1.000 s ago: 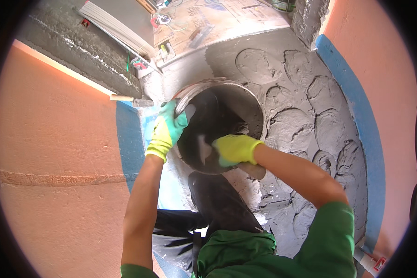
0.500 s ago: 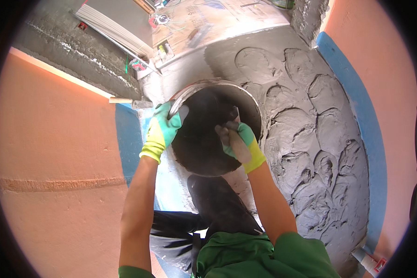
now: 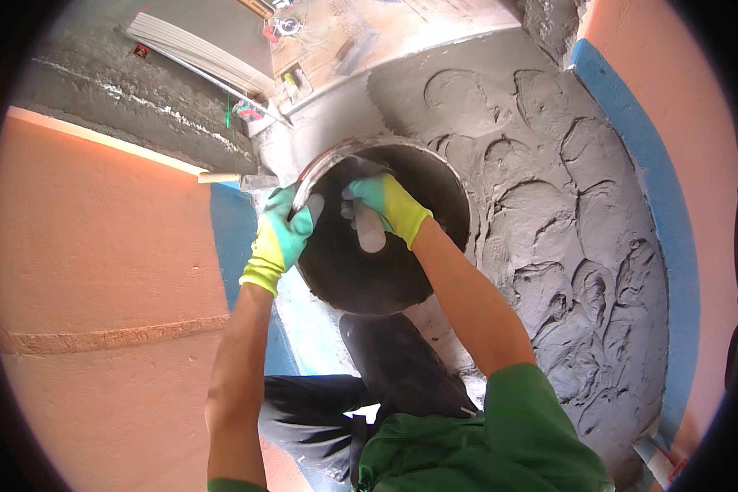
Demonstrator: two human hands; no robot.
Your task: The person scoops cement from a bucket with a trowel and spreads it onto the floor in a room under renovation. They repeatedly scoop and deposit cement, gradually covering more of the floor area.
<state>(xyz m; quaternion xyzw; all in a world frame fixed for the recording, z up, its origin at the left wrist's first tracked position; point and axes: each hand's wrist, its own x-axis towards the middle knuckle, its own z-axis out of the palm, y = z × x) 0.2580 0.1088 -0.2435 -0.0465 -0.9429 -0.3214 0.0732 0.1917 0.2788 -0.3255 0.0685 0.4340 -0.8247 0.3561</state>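
A large, dark round bucket (image 3: 448, 193) stands in front of my knees, its rim smeared with pale mortar. With gloved fingers wrapped over the rim at the left, my left hand (image 3: 285, 230) grips the bucket. My right hand (image 3: 377, 201), in a matching green and yellow glove, reaches into the bucket's opening. It is closed round the pale handle of a trowel (image 3: 371, 236), whose butt end points back toward me. The trowel's blade is mostly hidden by the hand and the dark interior, and the bucket's contents are too dark to tell.
Wet grey mortar (image 3: 541, 221) with curved ridges covers the floor at the right, up to the blue-banded wall (image 3: 631, 123). A hammer-like tool (image 3: 258, 182) lies left of the bucket. Stacked boards (image 3: 197, 49) lean at the far left. A pale tubular object (image 3: 654, 461) stands at the lower right.
My right hand has moved left and away from me inside the bucket, bringing the trowel with it. The left hand keeps its grip on the rim.
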